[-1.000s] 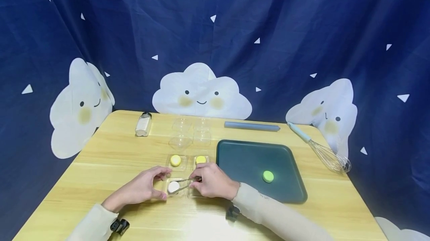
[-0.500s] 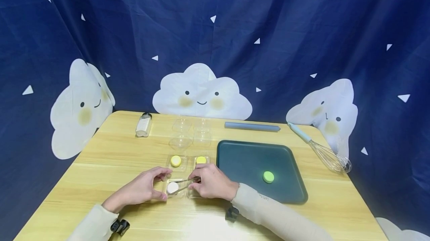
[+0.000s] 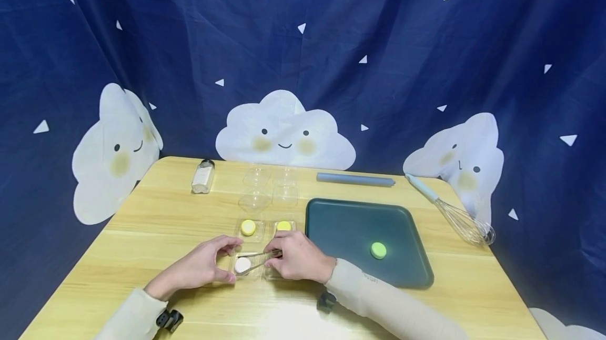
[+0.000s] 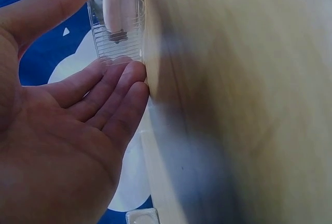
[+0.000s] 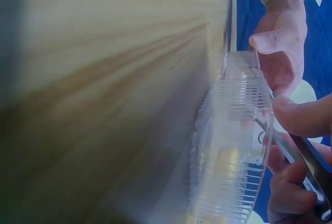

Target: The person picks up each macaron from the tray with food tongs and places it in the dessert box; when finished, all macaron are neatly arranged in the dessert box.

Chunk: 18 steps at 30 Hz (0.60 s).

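A clear plastic box [image 3: 260, 238] with several compartments lies on the table, its domed lid [image 3: 255, 200] folded back behind it. My left hand [image 3: 203, 263] holds the box at its left edge, thumb at the near corner and fingers at the far one. Metal tongs [image 5: 293, 151] are gripped in my right hand [image 3: 300, 258], over the box's right side. Their tips are at a white macaron [image 3: 243, 265] in the near left compartment. Two yellow macarons, one at far left [image 3: 248, 228] and one at far right [image 3: 284, 226], sit in the back compartments. My right hand hides most of the near right compartment.
On the right, a dark green tray [image 3: 341, 235] bears one green macaron [image 3: 378, 250]. A whisk [image 3: 450, 211] lies beyond it at the table's right edge. Along the back are a grey-blue bar [image 3: 355, 179] and a jar with a black lid [image 3: 203, 177].
The white macaron and the tong tips have shifted slightly left within the near left compartment. My left hand has stayed at the box edge.
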Each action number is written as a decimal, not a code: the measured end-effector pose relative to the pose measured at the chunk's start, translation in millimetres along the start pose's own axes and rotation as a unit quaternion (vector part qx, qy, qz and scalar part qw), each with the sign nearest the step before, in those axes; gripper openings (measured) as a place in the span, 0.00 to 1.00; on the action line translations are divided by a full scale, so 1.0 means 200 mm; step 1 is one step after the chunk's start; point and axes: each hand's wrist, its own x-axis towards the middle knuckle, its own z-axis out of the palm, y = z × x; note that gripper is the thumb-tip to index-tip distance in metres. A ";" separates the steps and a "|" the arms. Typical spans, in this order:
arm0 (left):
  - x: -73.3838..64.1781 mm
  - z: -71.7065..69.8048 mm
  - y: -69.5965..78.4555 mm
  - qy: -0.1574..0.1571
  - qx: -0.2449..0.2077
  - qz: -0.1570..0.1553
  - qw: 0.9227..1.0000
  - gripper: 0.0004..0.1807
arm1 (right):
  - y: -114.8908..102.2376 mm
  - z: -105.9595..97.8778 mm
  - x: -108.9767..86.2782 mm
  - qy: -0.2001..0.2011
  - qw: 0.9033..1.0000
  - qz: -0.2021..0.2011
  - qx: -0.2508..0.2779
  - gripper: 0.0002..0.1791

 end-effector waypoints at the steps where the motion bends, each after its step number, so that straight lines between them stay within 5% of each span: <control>1: 0.00 0.00 0.00 0.000 0.000 0.001 1.000 0.47 | 0.00 0.00 0.00 -0.001 1.000 0.001 -0.001 0.09; 18: 0.00 0.00 0.01 0.001 0.003 0.002 1.000 0.48 | 0.03 -0.02 -0.03 0.036 0.999 -0.007 0.015 0.09</control>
